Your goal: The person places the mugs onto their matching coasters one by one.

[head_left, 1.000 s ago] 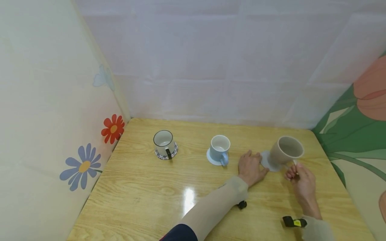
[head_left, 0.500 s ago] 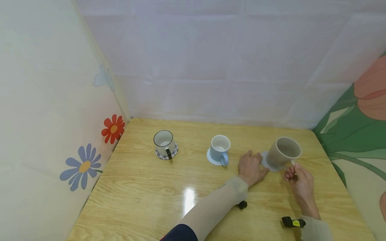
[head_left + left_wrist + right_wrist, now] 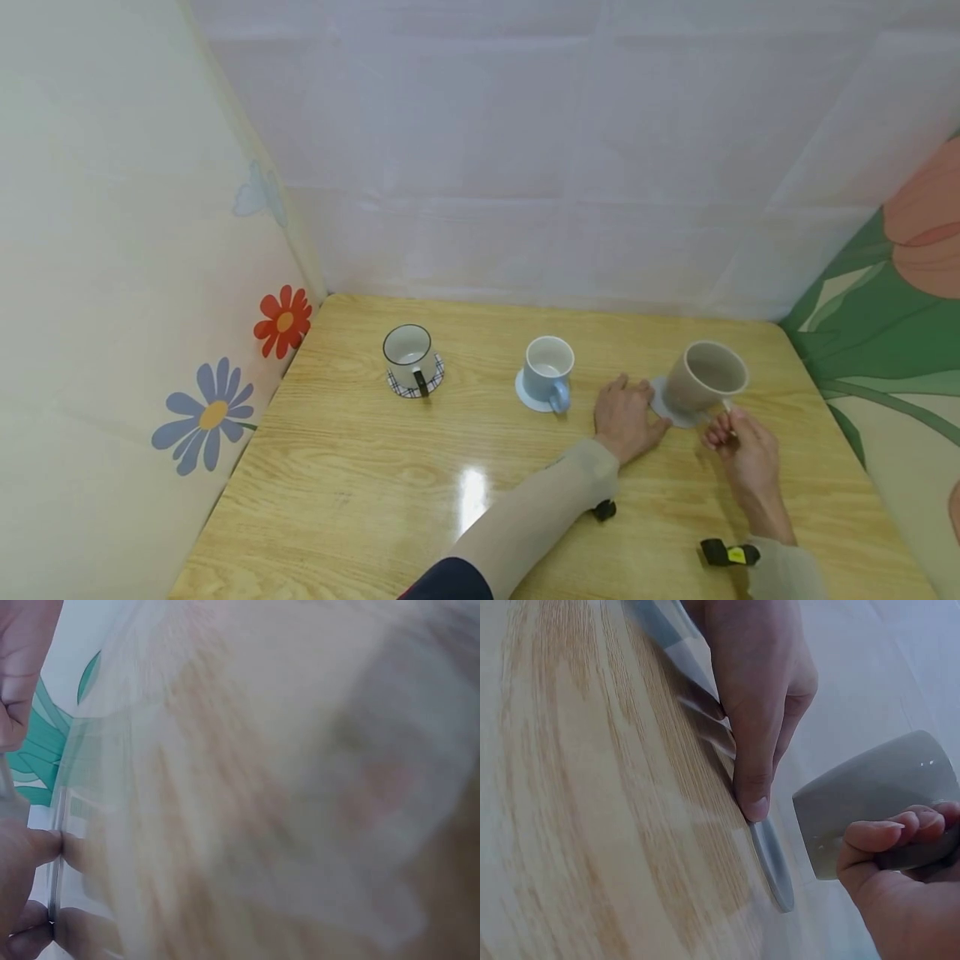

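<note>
Bright, even indoor light fills the head view, with soft, faint shadows under the mugs. A white patch of glare sits low and centre on the glossy wooden table (image 3: 465, 492), suggesting a lamp overhead. Straight edges bow outward toward the frame's sides, a wide-lens distortion. The left wrist view is almost wholly blurred, washed pale, with only fingers (image 3: 30, 847) at the left edge recognisable. The right wrist view is sharper at centre, with the table grain smeared at left.
</note>
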`<state>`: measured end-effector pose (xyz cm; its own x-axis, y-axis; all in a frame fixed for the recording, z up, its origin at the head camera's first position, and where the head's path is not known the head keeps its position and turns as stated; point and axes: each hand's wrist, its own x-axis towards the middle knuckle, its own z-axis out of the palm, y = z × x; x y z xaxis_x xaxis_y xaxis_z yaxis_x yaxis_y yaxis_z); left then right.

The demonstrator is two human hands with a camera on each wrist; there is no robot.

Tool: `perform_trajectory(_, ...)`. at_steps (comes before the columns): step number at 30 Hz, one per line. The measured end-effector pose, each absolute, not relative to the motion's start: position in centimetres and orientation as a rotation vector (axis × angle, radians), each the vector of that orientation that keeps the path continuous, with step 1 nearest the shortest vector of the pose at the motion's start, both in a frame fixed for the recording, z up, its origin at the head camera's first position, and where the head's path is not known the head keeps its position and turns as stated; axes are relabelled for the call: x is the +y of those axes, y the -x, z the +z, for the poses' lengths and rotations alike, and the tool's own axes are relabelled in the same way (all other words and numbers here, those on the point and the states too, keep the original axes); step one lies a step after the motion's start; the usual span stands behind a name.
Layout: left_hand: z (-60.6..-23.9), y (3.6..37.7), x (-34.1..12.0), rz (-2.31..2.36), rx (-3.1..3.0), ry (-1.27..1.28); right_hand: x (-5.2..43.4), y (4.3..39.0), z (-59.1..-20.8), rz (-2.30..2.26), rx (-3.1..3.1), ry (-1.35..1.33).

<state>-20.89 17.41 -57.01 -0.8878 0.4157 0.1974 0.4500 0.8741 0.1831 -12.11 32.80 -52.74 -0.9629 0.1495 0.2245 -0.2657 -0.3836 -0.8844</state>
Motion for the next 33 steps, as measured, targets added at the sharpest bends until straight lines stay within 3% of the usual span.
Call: perform_trajectory(33,-56.82,20.99,17.27,-0.318,-2.909,0.679,32.76,12.5,-53.55,2.425,-1.631,-0.171)
